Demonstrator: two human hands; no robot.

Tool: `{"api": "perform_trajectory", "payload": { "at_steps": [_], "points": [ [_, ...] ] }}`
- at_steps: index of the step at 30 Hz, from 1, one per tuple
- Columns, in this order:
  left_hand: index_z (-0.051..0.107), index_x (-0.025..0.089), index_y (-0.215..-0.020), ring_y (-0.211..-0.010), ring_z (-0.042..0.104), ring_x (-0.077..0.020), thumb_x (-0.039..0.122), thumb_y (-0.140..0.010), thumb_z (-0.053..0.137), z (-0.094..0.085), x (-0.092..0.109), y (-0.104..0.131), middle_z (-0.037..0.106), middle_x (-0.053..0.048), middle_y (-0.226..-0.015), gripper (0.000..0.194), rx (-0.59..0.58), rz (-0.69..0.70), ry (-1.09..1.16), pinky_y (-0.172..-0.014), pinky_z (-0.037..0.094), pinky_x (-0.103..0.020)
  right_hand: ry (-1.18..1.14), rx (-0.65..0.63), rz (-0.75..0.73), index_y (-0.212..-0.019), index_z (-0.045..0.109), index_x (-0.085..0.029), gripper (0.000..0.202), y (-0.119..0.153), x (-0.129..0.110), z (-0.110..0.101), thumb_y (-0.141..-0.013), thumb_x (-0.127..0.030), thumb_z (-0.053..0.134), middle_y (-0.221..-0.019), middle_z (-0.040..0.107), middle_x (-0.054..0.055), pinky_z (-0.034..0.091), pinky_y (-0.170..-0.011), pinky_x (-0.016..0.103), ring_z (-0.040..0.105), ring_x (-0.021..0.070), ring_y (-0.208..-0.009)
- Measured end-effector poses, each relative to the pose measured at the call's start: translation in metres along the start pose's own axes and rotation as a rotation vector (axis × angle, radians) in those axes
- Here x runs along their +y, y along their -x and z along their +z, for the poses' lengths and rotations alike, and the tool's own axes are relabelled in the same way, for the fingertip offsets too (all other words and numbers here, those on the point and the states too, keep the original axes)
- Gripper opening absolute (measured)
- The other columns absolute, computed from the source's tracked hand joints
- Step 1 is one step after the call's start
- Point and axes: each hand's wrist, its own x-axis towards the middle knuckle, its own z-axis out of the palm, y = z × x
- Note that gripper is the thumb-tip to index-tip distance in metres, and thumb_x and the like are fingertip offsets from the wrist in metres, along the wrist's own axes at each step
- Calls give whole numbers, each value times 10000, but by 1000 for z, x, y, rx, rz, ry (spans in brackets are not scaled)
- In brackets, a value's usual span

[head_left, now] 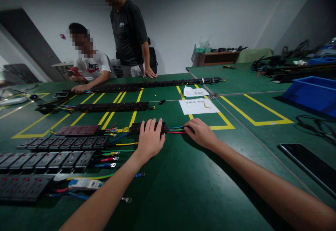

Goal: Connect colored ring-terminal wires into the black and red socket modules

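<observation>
My left hand (151, 137) lies over a short black module (135, 127), its fingers resting on top and slightly apart. Blue, green and red wires (174, 130) run from the module's right end to my right hand (198, 131), whose fingers are closed around them. Yellow wires with ring terminals (123, 130) come out on the module's left side. Left of my left hand lie rows of black socket strips (65, 142) and a dark red strip (78, 130), with coloured wires ending in metal lugs.
Papers (198, 106) lie on the green table (189, 192) beyond my hands. Long black strips (112, 106) cross the far side, near two people. A phone (309, 164), cables and a blue bin (312, 96) are at right.
</observation>
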Motion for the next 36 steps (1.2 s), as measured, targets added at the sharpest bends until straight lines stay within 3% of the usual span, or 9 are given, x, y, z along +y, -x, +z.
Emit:
{"api": "perform_trajectory", "payload": {
  "at_steps": [36],
  "points": [
    [439, 167, -1543, -1411, 448, -336, 405, -1003, 432, 0, 2, 1, 524, -164, -1504, 590, 19, 4, -19, -1213, 281, -572, -2, -8, -1, -971, 687, -224, 193, 0, 0, -1, -1012, -287, 510, -911, 685, 86, 496, -803, 391, 602, 254, -896]
  ]
}}
